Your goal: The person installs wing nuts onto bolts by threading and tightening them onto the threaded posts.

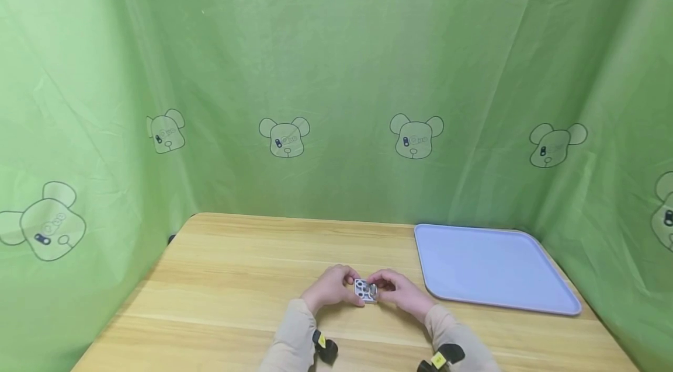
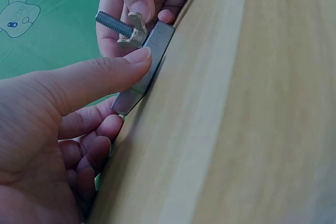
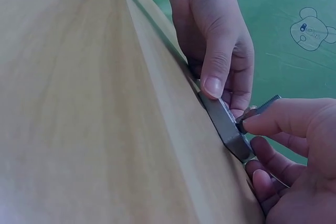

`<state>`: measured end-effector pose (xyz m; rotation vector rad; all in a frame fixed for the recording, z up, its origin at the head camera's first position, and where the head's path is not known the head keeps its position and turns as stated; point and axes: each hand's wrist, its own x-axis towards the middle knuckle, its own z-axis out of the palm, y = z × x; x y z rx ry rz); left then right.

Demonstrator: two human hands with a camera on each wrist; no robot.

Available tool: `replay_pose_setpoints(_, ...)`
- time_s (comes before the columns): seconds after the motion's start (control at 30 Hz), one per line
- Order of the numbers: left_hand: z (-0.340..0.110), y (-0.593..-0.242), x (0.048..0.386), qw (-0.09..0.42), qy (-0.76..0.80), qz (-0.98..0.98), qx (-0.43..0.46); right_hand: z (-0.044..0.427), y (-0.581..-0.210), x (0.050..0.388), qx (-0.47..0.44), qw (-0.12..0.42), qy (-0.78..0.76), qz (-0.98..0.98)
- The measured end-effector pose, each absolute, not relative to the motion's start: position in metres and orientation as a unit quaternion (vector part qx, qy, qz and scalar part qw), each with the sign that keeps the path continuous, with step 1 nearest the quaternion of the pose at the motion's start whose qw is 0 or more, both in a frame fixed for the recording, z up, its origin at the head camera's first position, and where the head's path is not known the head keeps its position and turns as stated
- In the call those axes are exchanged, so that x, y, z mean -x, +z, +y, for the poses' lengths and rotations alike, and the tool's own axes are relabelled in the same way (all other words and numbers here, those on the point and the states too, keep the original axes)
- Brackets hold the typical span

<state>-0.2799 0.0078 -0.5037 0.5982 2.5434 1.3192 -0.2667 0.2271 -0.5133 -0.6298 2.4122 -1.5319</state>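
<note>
A small square metal block (image 1: pixel 360 286) with holes in its top lies on the table between both hands. In the left wrist view a threaded bolt (image 2: pixel 113 23) stands up from it, with a wing nut (image 2: pixel 138 31) low on the thread against the block. My left hand (image 1: pixel 332 287) holds the block's left side, thumb on the near edge and fingers at the far side. From the right, my right hand (image 1: pixel 403 291) pinches the wing nut between thumb and fingers. In the right wrist view its thumb hides part of the nut and bolt.
A light purple tray (image 1: pixel 489 267) lies at the right of the wooden table (image 1: pixel 231 278), beyond the right hand. Green curtains (image 1: pixel 342 68) with bear drawings enclose the table at the back and sides. Black straps sit on both sleeves.
</note>
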Motion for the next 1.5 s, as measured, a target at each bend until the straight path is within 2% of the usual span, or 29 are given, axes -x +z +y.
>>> replay_pose_setpoints(0.73, 0.008, -0.507, 0.284, 0.100, 0.437, 0.870, -0.205, 0.216, -0.510, 0.264, 0.195, 0.046, -0.484, 0.852)
replay_pose_setpoints(0.83, 0.007, -0.507, 0.283, 0.100, 0.436, 0.871, -0.205, 0.217, -0.509, 0.264, 0.198, 0.054, -0.487, 0.849)
replay_pose_setpoints(1.13, 0.008, -0.506, 0.282, 0.098, 0.438, 0.869, -0.207, 0.228, -0.509, 0.268, 0.175, 0.133, -0.545, 0.809)
replay_pose_setpoints(1.5, 0.008, -0.506, 0.281, 0.097, 0.442, 0.867, -0.209, 0.228, -0.505, 0.265, 0.188, 0.134, -0.545, 0.806)
